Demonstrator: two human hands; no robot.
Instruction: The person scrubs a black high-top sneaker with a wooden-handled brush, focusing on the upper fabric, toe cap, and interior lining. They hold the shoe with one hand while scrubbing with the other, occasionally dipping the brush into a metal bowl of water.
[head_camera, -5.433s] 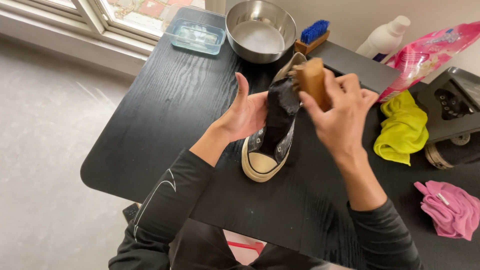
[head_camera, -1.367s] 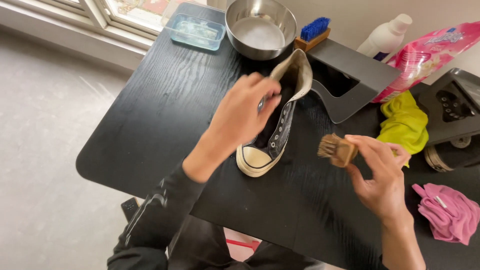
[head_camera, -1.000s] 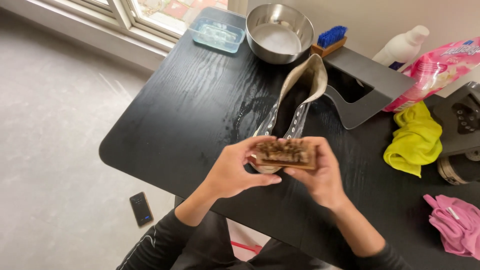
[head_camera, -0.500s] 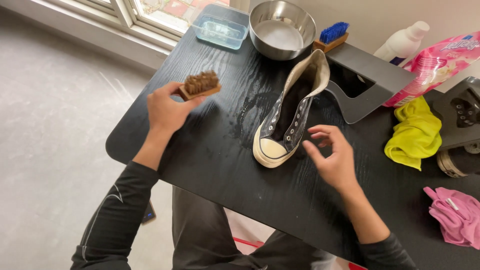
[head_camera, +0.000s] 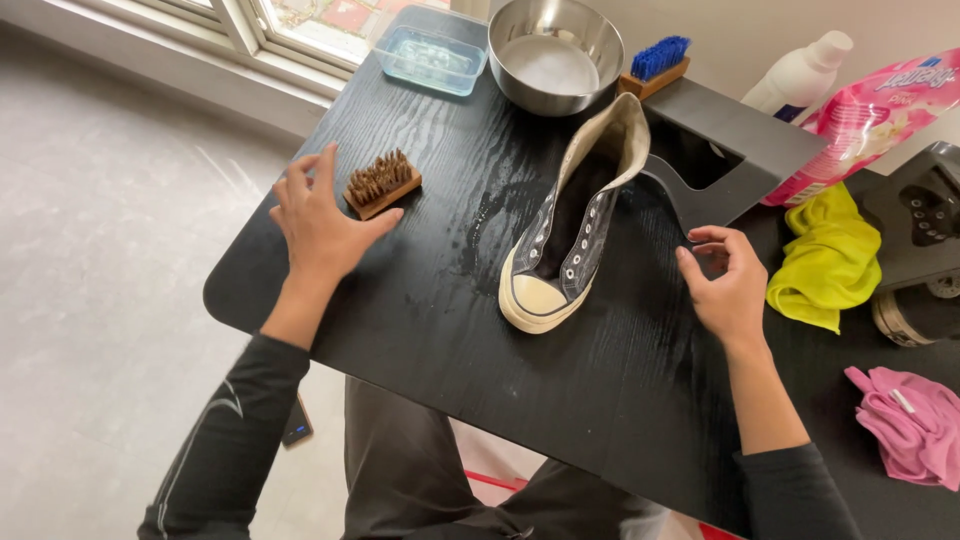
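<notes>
A black high-top sneaker (head_camera: 570, 225) with a white toe cap lies on the black table (head_camera: 420, 330), toe pointing toward me. A wooden brush with brown bristles (head_camera: 381, 183) lies bristles-up on the table's left part. My left hand (head_camera: 320, 222) hovers just beside it with fingers spread, holding nothing. My right hand (head_camera: 728, 285) is to the right of the sneaker, fingers loosely curled and empty, apart from the shoe.
At the back stand a steel bowl (head_camera: 555, 55), a clear plastic tub (head_camera: 432, 60) and a blue-bristled brush (head_camera: 655, 65). A white bottle (head_camera: 800, 75), a pink bag (head_camera: 865, 120), a yellow cloth (head_camera: 825, 260) and a pink cloth (head_camera: 905, 425) lie on the right. Wet patches shine beside the sneaker.
The brush went from my right hand to my left, which carried it to the left and set it down. The sneaker now lies untouched on the table.
</notes>
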